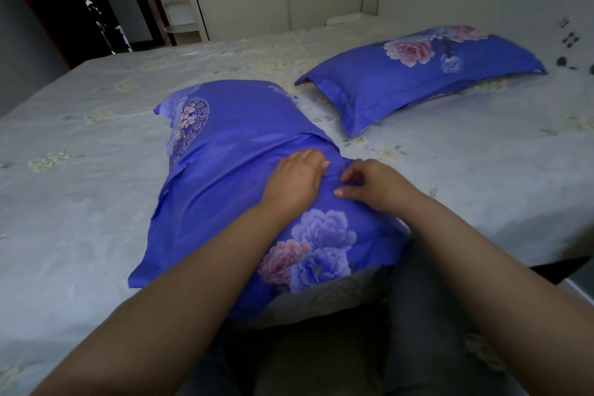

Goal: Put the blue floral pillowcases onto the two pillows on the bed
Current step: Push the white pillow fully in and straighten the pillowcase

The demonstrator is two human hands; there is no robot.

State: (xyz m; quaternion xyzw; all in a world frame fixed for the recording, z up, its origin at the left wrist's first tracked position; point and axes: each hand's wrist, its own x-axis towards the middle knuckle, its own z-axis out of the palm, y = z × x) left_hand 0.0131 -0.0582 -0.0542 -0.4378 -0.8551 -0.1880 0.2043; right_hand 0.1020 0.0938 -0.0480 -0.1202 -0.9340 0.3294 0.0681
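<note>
2 blue floral pillows [244,151], 2 hands [294,178]

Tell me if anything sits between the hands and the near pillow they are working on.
Nothing visible does. The left hand rests directly on the near pillow, and the right hand pinches its blue cloth beside it. The far pillow lies apart on the bed, well clear.
</note>
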